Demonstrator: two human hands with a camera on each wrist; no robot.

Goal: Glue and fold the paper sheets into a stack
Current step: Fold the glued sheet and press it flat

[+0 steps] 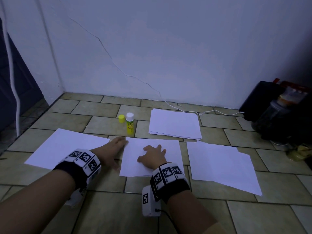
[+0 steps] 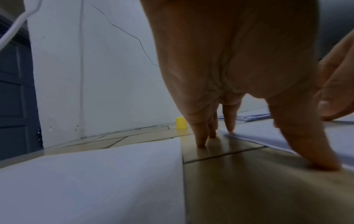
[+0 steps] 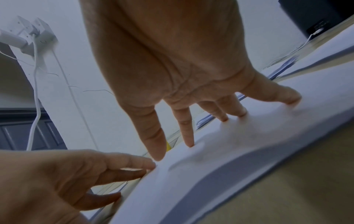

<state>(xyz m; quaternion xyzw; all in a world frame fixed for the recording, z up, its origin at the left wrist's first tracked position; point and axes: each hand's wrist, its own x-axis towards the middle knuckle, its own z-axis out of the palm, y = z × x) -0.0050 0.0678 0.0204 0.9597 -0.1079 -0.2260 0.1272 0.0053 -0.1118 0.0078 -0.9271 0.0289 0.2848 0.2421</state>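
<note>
A white middle sheet (image 1: pixel 167 149) lies on the tiled floor in front of me. My right hand (image 1: pixel 153 155) rests flat on it with fingers spread, and the fingertips (image 3: pixel 191 144) press the paper (image 3: pixel 239 144) down. My left hand (image 1: pixel 114 152) lies along the sheet's left edge with straight fingers; its fingertips (image 2: pixel 201 142) touch the floor and the paper's edge (image 2: pixel 268 136). Another sheet (image 1: pixel 67 147) lies to the left, and overlapping sheets (image 1: pixel 219 166) to the right. A paper stack (image 1: pixel 175 123) sits behind. An uncapped glue stick (image 1: pixel 130 124) stands beside its yellow cap (image 1: pixel 121 118).
A wall (image 1: pixel 168 48) closes the back of the floor. Dark containers and a jar (image 1: pixel 273 114) stand at the right, with a white cable (image 1: pixel 202 113) running along the wall's foot. A dark door (image 1: pixel 16 85) is at the left.
</note>
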